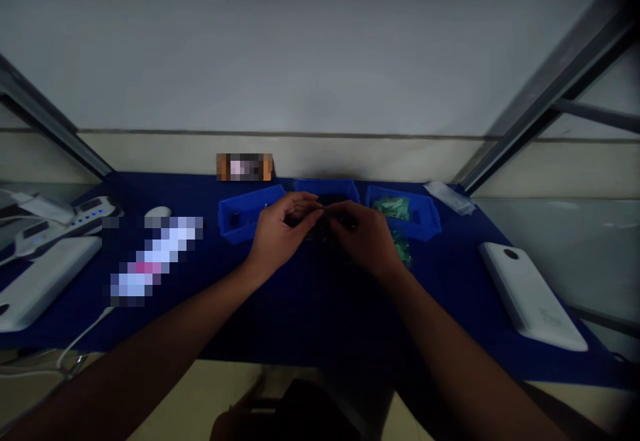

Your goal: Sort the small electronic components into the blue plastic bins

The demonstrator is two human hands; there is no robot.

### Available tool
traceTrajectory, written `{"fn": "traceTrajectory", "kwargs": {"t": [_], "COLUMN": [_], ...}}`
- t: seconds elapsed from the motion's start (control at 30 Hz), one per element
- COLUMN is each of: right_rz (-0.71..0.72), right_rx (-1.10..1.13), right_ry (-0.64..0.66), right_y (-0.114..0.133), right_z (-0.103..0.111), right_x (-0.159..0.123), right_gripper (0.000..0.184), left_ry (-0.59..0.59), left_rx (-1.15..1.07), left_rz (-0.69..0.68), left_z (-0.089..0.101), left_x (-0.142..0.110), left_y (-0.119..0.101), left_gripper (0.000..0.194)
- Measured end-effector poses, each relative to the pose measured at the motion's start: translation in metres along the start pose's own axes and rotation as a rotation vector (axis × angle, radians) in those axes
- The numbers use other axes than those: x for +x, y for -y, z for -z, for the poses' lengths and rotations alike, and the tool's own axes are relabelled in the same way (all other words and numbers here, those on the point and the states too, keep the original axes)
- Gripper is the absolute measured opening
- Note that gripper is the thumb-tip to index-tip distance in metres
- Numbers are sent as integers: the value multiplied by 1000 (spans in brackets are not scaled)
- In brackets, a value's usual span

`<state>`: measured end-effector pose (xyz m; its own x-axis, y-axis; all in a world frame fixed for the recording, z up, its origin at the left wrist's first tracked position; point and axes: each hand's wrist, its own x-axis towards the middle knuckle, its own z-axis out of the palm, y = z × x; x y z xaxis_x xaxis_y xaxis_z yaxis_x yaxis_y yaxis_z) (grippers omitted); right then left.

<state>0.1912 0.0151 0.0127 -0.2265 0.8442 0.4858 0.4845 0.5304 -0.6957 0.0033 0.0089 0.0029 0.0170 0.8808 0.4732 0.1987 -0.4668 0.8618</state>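
Note:
My left hand (283, 227) and my right hand (365, 234) meet over the middle of the blue table (280, 321), their fingertips pinched close together. Whatever lies between the fingers is too dark and small to make out. Behind them stands a blue bin (345, 189), partly covered by the hands. Beside my left hand is a second blue bin (235, 217) with a few small dark items in it. To the right, a third blue bin (425, 217) holds green packets (393, 207). More green material (403, 249) lies in front of that bin, next to my right hand.
A white power bank (533, 297) lies at right; another white one (47, 284) is at left by a power strip (75, 224). A blurred lit phone-like device (155, 257), a white mouse-like object (157, 215), an orange box (245, 167) and a clear plastic bag (450, 197) are also there.

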Motion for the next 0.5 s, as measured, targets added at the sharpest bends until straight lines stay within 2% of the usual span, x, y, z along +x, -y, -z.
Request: {"fn": "traceTrajectory", "kwargs": {"t": [0.27,0.43,0.5], "right_rz": [-80,-132,-140], "right_rx": [65,194,208], "right_ry": [75,105,111], "right_y": [-1,-1,0], "right_z": [-1,0,0], "right_x": [2,2,3], "right_gripper": [17,23,22], "left_ry": [32,71,70], "left_rx": [-7,88,85], "left_rz": [8,-62,-74], "left_z": [1,4,5], "left_x": [1,4,5], "left_y": [1,3,4], "left_gripper": [40,16,14]}}
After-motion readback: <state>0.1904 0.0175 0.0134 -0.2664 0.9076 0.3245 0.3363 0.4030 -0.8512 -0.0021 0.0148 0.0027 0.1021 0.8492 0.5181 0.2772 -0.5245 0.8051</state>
